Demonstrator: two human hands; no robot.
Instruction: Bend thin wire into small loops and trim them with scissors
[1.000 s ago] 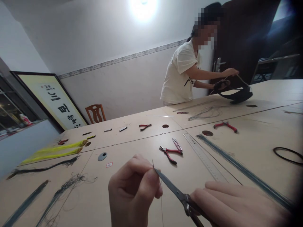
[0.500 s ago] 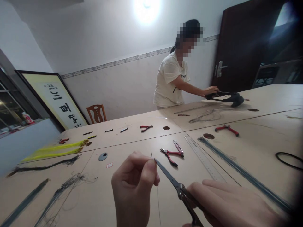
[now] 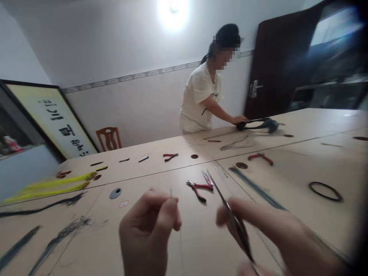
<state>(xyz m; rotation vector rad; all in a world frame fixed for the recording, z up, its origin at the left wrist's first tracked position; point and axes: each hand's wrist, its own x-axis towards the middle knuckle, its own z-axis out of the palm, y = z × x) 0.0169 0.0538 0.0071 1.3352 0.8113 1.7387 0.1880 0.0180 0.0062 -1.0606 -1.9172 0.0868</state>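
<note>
My left hand (image 3: 146, 230) is closed in a pinch on a thin dark wire (image 3: 180, 245) that hangs down from the fingertips. My right hand (image 3: 276, 237) is closed on a pair of scissors (image 3: 230, 214), whose blades point up and away, apart from the wire. Both hands are blurred by motion above the pale table (image 3: 189, 237).
Red-handled pliers (image 3: 197, 188) and a small snip lie ahead beside a ruler (image 3: 222, 174). Other pliers (image 3: 260, 157), a black ring (image 3: 325, 191), yellow strand bundles (image 3: 54, 184) and dark wire bundles (image 3: 43, 207) lie about. A person in a white shirt (image 3: 201, 97) handles dark material at the far side.
The scissors have swung right, away from the wire tip in my left hand. The view has shifted. The other person has lowered the dark material onto the table.
</note>
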